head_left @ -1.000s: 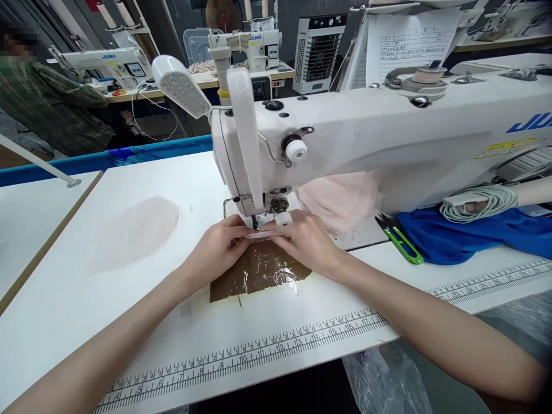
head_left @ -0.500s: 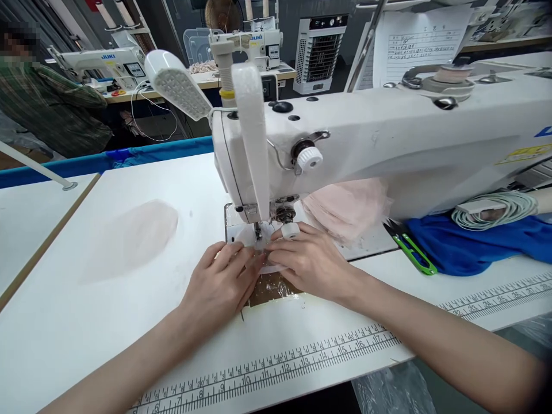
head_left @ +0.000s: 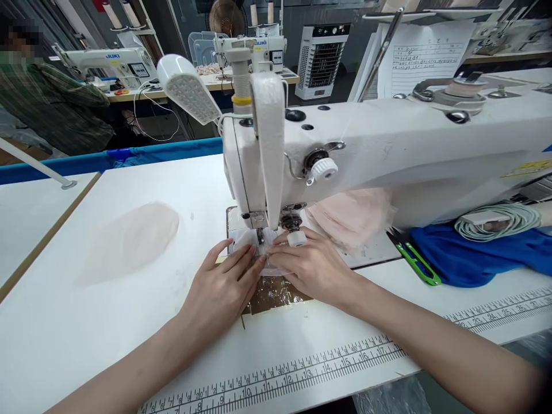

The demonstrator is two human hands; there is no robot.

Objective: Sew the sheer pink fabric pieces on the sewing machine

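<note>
Under the needle of a white sewing machine [head_left: 379,138] lies a small piece of sheer pale fabric [head_left: 275,269]. My left hand [head_left: 226,282] rests on its left side, fingers spread and fingertips pressing near the presser foot [head_left: 260,236]. On the right side, my right hand [head_left: 313,261] has its fingers together on the fabric, partly behind the white knob; its thumb is hidden. A stack of pale pink sheer pieces [head_left: 351,218] sits behind my right hand, beneath the machine arm. One more sheer pink piece [head_left: 133,238] lies flat at the left.
Green thread snips [head_left: 418,263] and a blue cloth [head_left: 478,253] under a coiled cable [head_left: 495,221] are at the right. A printed ruler [head_left: 280,379] runs along the front edge. A lamp [head_left: 187,89] hangs at the machine's left. A person in a plaid shirt [head_left: 52,103] is at the back left.
The view has shifted slightly, moving the machine right and down in the picture. My left index finger has lifted and spread away from the others. My right hand stays by the presser foot.
</note>
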